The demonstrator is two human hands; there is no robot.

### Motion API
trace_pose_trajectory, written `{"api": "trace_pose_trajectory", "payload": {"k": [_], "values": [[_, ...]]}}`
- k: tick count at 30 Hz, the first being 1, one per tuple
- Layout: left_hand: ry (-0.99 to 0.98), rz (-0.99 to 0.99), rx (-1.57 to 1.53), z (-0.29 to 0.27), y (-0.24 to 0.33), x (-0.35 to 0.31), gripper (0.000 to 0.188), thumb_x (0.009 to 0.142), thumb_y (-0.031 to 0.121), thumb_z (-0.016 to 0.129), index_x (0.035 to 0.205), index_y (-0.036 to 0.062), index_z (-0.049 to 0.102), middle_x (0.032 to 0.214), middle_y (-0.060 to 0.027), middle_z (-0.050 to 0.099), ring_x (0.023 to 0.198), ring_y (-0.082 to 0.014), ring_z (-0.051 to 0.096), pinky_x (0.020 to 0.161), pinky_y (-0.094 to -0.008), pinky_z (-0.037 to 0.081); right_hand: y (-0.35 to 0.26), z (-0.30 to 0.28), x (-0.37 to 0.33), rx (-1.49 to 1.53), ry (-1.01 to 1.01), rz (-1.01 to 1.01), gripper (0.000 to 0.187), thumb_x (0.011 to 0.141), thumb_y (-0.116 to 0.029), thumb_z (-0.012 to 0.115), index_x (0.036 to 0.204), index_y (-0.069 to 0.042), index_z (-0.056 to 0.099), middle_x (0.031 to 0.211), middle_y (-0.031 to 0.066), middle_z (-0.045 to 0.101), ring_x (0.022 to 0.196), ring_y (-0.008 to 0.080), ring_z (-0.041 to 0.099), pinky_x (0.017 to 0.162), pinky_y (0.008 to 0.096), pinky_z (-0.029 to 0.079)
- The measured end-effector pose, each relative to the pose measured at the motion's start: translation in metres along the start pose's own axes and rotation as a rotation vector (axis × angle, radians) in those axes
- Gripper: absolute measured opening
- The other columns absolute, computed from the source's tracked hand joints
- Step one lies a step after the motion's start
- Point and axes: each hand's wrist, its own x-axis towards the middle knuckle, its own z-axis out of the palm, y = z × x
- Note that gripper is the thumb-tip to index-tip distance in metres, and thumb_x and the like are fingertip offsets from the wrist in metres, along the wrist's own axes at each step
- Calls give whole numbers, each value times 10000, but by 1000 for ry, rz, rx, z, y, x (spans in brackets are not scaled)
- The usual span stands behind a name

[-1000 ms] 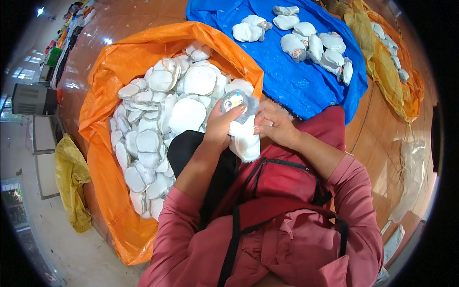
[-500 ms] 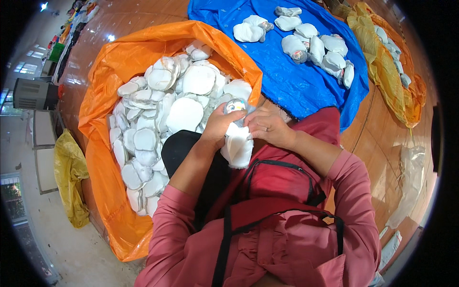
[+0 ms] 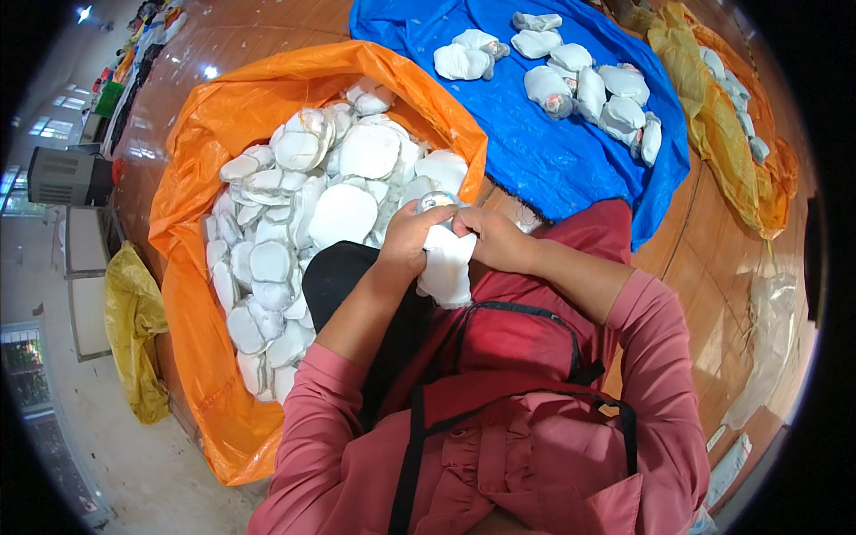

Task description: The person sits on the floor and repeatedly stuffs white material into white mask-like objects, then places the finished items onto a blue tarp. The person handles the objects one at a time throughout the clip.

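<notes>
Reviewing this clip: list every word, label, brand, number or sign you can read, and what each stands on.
None readable.
Plush piece in the left hand and right hand: no lettering visible.
Orange sack, blue sheet: no lettering visible.
Whitish packet, lower right: any print too small or blurred.

Left hand (image 3: 408,236) grips a toy (image 3: 437,200), thumb across its face. Right hand (image 3: 497,239) meets it from the right, fingertips at the top of a white cloth (image 3: 448,275); cloth hangs below both hands. Left of the hands: orange sack (image 3: 210,383), heaped with white pads (image 3: 343,216). Ahead and to the right of the hands: blue sheet (image 3: 517,147), bearing white bundles (image 3: 621,117), most clustered, two set apart. Farther right: yellow sack (image 3: 682,76). Below the hands: red apron (image 3: 517,339), black-edged. Well left of the hands: yellow bag (image 3: 134,330), crumpled.
</notes>
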Motion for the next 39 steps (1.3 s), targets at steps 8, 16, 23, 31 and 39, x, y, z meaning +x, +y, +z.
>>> {"api": "trace_pose_trajectory", "payload": {"k": [8,16,23,31,39], "values": [[276,181,54,13,6,11,575,746,-6,730,1255,-70,470,1020,-154,630,845,-216,642,722,-294,527,18,-4,-2,209,-48,145,246,757,-98,678,982,-67,583,827,120,595,738,223,585,662,321,463],[391,391,350,16,7,8,574,720,69,766,1226,-34,516,1041,-144,629,900,-187,615,765,-290,504,-18,-13,6,-90,-89,201,311,756,-214,731,980,-71,568,904,126,594,824,270,594,714,366,474],[383,335,-54,13,3,15,584,740,-27,744,1250,16,463,1049,-144,607,900,-215,625,755,-333,528,-10,-1,11,-220,39,41,198,753,-103,678,886,-69,536,913,142,565,919,343,570,767,416,463],[225,78,-459,-9,18,14,529,785,-65,681,1249,-15,431,1077,-185,581,956,-293,628,811,-429,545,-14,-9,13,-217,90,-192,195,759,-88,698,934,-90,613,911,85,588,927,309,555,805,409,449],[51,49,-461,-19,23,11,410,809,-37,658,1188,-14,503,1059,-134,613,962,-274,631,840,-422,537,-7,-15,14,-163,132,-401,167,745,-73,716,907,-85,679,915,60,646,971,274,594,876,396,458]]}}
